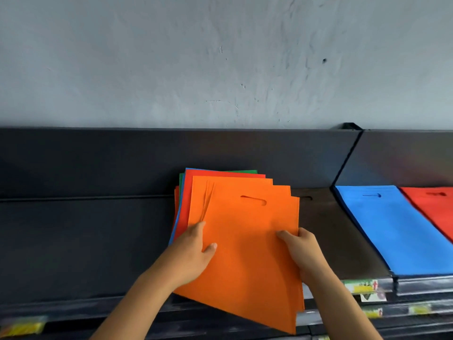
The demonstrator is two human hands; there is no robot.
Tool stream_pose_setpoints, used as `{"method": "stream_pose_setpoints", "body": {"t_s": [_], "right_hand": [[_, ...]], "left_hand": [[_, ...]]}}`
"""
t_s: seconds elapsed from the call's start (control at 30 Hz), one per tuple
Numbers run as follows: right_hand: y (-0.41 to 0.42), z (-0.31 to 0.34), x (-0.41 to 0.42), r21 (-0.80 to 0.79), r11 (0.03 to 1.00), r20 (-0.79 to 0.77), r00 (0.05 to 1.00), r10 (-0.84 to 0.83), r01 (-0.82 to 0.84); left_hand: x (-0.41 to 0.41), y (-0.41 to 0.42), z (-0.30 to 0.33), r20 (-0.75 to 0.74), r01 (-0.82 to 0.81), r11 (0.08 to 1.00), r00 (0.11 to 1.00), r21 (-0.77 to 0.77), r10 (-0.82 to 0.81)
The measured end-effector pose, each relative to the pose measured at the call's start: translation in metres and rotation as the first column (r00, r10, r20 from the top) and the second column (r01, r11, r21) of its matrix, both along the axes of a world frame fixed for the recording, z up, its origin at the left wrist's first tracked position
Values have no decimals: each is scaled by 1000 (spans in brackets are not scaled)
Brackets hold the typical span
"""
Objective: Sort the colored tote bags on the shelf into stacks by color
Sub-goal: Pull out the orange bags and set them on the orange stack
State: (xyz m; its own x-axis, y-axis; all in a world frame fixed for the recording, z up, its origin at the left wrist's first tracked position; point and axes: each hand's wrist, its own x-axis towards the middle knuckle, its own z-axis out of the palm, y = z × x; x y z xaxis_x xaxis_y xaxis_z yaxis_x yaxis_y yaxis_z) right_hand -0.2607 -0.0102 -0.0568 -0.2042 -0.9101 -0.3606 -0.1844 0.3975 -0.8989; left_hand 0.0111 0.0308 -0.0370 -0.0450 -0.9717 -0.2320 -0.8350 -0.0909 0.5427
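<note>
Several orange tote bags (247, 241) lie fanned on top of a mixed pile on the black shelf (85, 241). Red (187, 197), green (241, 172) and blue (174, 229) bag edges stick out beneath them at the left and back. My left hand (193, 251) rests on the orange bags' left side with thumb and fingers on the top sheet. My right hand (302, 251) grips their right edge, thumb on top. A dark brown bag (335, 236) lies flat to the right of the pile, then a blue stack (392, 229) and a red stack (434, 209).
The shelf has a black back panel (147, 158) under a grey wall. Price labels (362, 288) line the front rail. A lower shelf edge (404, 310) shows at the bottom right. The shelf surface left of the pile is bare black metal.
</note>
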Motion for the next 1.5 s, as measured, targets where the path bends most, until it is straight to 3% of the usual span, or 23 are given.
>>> {"method": "stream_pose_setpoints", "body": {"t_s": [0.27,0.47,0.63,0.8,0.93,1.03,1.3,1.5], "right_hand": [[-3,-2,4,-9,997,-57,995,79,-79],[5,0,7,16,988,-7,988,155,-155],[9,-3,13,-11,997,-9,997,77,-77],[10,-2,15,-16,998,-69,996,55,-57],[9,2,15,-73,992,-180,980,86,-100],[7,1,8,-89,990,-231,969,89,-113],[9,7,-4,-110,964,-128,965,228,-242],[13,14,-12,-140,974,-84,983,165,-176]], "left_hand": [[6,1,-4,-28,-39,999,999,6,39],[7,0,0,-199,-147,981,973,-124,120],[16,-6,-1,-477,-320,946,839,-45,261],[25,-14,4,-574,-409,896,698,171,428],[18,-10,3,-470,-260,948,824,184,317],[11,-13,-2,-365,-289,950,877,116,311],[-5,-24,1,-327,-395,918,864,34,384],[-11,-18,17,-369,-363,928,876,-80,311]]}}
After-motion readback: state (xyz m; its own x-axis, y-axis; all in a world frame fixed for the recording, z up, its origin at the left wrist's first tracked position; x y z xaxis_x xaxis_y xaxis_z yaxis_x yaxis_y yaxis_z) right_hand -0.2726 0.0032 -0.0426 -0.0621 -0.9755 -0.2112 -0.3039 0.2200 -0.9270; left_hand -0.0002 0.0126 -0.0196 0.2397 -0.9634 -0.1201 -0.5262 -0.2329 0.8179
